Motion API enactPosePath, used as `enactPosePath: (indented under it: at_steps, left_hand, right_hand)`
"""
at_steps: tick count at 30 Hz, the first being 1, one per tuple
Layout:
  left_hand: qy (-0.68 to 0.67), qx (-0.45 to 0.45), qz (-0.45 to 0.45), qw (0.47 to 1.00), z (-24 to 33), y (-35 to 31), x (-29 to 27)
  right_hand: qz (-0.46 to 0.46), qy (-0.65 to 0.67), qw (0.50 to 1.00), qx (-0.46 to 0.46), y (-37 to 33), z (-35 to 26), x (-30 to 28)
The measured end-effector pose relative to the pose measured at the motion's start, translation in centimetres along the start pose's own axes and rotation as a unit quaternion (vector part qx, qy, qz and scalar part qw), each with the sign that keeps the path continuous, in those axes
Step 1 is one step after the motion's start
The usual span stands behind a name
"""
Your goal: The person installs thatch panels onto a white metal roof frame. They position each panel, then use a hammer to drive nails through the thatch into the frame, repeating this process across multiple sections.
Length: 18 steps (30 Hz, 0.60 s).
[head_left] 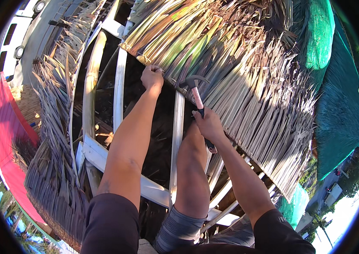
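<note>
My right hand (210, 126) is wrapped round the dark grip of a claw hammer (197, 97). The hammer's head points up and lies over the lower edge of the dried-leaf thatch (247, 101). My left hand (152, 78) is closed in a pinch at that same edge, left of the hammer. Whatever sits between its fingertips is too small to make out. Below the thatch edge, pale wooden battens (178, 135) run up under the leaves, with dark gaps between them.
A round pole (89, 84) and a white crossbeam (154, 190) belong to the open roof frame. More thatch (56, 186) hangs at left. Beyond stand a red roof (12, 139), a green roof (340, 114) and a white vehicle (16, 36) far below. My bare leg rests among the battens.
</note>
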State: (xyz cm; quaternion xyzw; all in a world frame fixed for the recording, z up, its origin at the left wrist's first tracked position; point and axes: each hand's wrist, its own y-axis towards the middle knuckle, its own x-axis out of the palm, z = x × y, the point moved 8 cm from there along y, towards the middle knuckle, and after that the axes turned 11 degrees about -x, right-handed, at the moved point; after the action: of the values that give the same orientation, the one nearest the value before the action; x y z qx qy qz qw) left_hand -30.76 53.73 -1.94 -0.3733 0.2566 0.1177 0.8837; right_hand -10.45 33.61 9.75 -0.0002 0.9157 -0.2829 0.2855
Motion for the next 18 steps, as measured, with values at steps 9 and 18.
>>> enactPosePath:
  at_steps: [9, 18]
  left_hand:
    - [0.061, 0.205, 0.096, 0.972, 2.0, 1.3, -4.7]
    - [0.033, 0.069, -0.094, 0.993, 1.3, 4.4, -6.8]
  right_hand:
    - [-0.025, -0.086, 0.991, -0.103, 5.3, -4.6, 3.3]
    - [-0.061, -0.108, 0.988, -0.097, 6.6, -3.8, 4.8]
